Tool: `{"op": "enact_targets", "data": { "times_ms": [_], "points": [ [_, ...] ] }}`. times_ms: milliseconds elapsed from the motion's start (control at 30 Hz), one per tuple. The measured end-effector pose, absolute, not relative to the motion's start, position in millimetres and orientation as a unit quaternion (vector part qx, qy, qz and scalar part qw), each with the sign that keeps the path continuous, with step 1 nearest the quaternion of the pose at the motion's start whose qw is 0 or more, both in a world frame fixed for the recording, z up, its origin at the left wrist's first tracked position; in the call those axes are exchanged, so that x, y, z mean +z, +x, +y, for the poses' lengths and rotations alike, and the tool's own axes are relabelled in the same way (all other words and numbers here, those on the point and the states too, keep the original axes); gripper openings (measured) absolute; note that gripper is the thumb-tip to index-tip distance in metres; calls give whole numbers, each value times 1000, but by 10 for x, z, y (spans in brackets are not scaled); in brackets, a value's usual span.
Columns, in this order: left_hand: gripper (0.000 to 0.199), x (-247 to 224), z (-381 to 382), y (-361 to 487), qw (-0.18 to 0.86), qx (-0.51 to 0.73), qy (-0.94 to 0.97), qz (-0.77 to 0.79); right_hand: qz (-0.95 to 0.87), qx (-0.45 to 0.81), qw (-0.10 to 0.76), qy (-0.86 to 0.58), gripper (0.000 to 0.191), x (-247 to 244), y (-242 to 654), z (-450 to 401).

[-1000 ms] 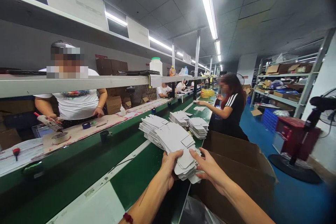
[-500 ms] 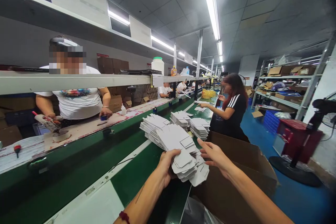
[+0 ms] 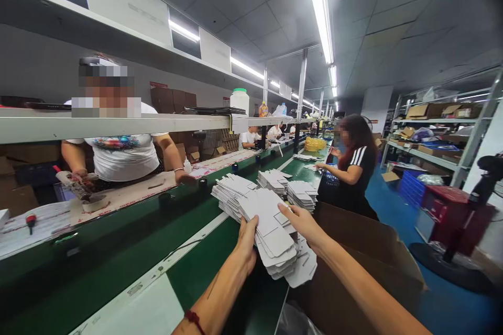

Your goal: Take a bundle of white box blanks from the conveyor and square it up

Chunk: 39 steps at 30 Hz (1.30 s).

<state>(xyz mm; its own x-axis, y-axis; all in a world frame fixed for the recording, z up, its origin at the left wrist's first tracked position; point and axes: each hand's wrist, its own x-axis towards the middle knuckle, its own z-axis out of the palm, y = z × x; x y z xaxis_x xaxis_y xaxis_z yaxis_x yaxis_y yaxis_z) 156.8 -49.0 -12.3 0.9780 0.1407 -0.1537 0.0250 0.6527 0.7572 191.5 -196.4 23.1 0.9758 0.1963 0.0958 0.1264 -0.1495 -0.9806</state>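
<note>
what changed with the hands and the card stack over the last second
The right hand lifted off the stack's near end and moved up onto the top of the card stack. The left hand kept gripping its left edge. The other stacks on the belt stayed put.

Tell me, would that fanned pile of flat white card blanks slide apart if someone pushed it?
Probably. The pile of card blanks is already splayed, so loose sheets likely slip over each other. Its lowest pieces sag past the belt edge, suggesting thin, bendy card. The left hand and right hand steady it from both sides.
</note>
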Motion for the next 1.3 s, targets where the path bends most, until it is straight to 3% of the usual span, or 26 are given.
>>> {"op": "enact_targets", "data": {
  "times_ms": [467, 600, 833, 1100, 1300],
  "points": [
    [26, -30, -442, 1478, 898, 111, 418, 81, -75, -43, 604, -792, 28, 315, 1874, -1790],
    [36, 16, -422, 1433, 895, 128, 419, 85, -83, -68, 616, -780, 30, 367, 1801, -1758],
    [75, 288, -223, 1210, 893, 161, 417, 52, -104, -111, 658, -737, 43, 504, 1560, -1605],
    [86, 402, 291, 497, 851, 208, 482, -3, -174, -109, 681, -703, 58, 407, 1045, -1269],
    [75, 136, 821, -366, 744, 264, 613, 22, -201, -36, 744, -636, 82, -123, 319, -777]
  ]
}}
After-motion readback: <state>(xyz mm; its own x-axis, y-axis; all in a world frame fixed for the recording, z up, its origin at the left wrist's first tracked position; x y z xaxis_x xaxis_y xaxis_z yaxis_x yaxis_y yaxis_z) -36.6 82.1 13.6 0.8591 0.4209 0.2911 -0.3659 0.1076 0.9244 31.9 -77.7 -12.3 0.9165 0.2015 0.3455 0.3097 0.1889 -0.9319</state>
